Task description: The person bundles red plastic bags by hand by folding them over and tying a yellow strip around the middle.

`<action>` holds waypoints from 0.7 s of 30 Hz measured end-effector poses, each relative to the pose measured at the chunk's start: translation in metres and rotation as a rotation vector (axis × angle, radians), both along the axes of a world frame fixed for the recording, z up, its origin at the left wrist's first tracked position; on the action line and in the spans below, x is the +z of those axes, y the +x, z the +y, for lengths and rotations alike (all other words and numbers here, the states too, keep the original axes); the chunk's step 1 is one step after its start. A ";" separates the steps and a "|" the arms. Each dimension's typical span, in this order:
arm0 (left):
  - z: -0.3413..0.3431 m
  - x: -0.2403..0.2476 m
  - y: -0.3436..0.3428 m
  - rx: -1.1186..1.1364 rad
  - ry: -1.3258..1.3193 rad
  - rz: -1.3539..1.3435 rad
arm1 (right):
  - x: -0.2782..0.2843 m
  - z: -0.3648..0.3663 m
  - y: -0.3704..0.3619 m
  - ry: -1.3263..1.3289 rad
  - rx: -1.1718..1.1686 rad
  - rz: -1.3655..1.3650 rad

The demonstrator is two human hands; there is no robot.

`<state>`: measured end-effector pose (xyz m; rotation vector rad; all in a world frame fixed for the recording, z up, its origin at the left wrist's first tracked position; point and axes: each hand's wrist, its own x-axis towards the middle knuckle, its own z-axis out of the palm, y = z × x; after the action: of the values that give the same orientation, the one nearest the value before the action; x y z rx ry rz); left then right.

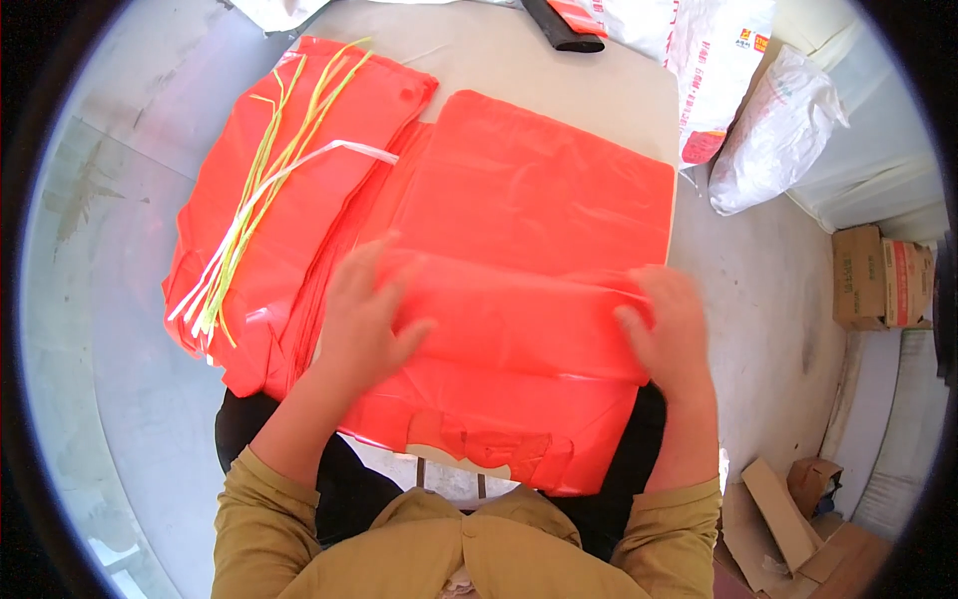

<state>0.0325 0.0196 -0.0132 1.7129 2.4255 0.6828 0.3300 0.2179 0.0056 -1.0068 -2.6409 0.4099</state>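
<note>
A stack of thin red plastic bags [559, 190] lies in front of me, its near part raised in a soft fold between my hands. My left hand [364, 319] is at the fold's left side, fingers and thumb spread apart, slightly blurred. On the right side, my right hand [674, 334] curls round the edge of the red plastic, and creases run toward its fingers. Crumpled red plastic hangs at the near edge, over my lap. To the left lies another red stack [259, 190], with yellow and white ties [264, 190] laid across it.
Beneath the red plastic is a beige tabletop [439, 40]. A black-ended roll [569, 35] and white printed sacks [718, 70] lie at the back right. A stuffed white bag [778, 135] stands beyond them. Cardboard boxes [868, 280] and flattened cardboard [783, 519] are on the right.
</note>
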 end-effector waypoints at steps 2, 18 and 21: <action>0.004 0.004 0.011 -0.364 -0.056 0.122 | 0.000 -0.022 -0.023 -0.041 0.269 -0.007; 0.006 -0.005 0.020 -0.455 -0.229 0.176 | -0.035 -0.067 -0.055 0.230 0.457 -0.144; 0.004 -0.012 0.019 -0.463 -0.185 0.233 | -0.035 -0.072 -0.059 0.279 0.419 -0.150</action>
<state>0.0515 0.0234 -0.0249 2.2556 2.0110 0.2046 0.2708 0.1461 -0.0292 -0.4115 -2.9359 0.0429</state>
